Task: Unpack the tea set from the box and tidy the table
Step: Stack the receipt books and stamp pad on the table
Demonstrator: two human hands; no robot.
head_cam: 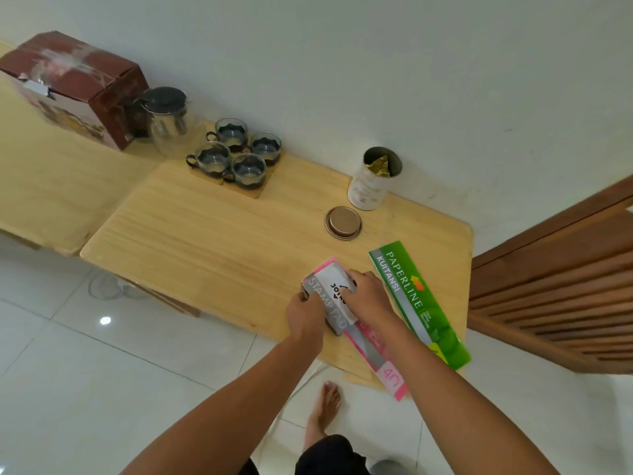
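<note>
A grey stamp pad box (329,296) lies on top of a pink receipt book (376,347) near the front edge of the wooden table (212,234). My left hand (305,313) grips its left end and my right hand (366,293) holds its right side. At the back left stand a dark red cardboard box (72,84), a glass teapot (169,120) with a black lid, and several glass cups (236,154) on wooden coasters.
A green Paperline receipt book (418,303) lies to the right of the pink one. An open tin (375,178) with gold packets stands near the wall, its round lid (343,222) flat in front of it. A slatted wooden door (555,296) is at right.
</note>
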